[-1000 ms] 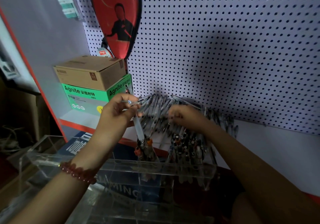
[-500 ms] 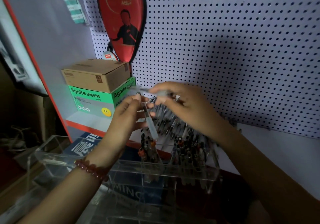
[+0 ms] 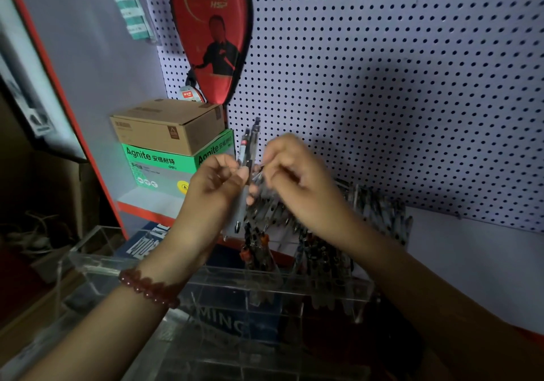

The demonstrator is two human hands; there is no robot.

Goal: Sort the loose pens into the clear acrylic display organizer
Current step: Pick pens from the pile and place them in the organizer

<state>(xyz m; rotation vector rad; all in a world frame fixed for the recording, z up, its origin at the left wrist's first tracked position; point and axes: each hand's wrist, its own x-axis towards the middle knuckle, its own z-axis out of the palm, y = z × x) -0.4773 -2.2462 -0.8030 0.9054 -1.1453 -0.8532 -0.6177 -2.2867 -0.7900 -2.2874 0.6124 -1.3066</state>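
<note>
My left hand [image 3: 219, 182] grips two grey pens [image 3: 246, 157] upright, tips down, above the clear acrylic organizer [image 3: 182, 280]. My right hand [image 3: 297, 180] is curled just right of them and pinches a thin pen [image 3: 259, 176] near the left hand's fingers. Several pens [image 3: 326, 260] stand in the organizer's right compartments, and a few orange-tipped pens [image 3: 254, 252] stand in a middle one. More loose pens [image 3: 379, 207] lean in a row against the pegboard behind my hands.
A brown carton [image 3: 167, 126] sits on a green Agnite box [image 3: 164, 165] on the shelf at left. A red paddle case [image 3: 212, 33] hangs on the white pegboard [image 3: 382, 71]. A red shelf post [image 3: 59, 92] runs down the left. The organizer's left compartments hold nothing visible.
My right hand left the pile of loose pens and rose to meet my left hand. My left hand now holds two pens upright instead of one slanted downward.
</note>
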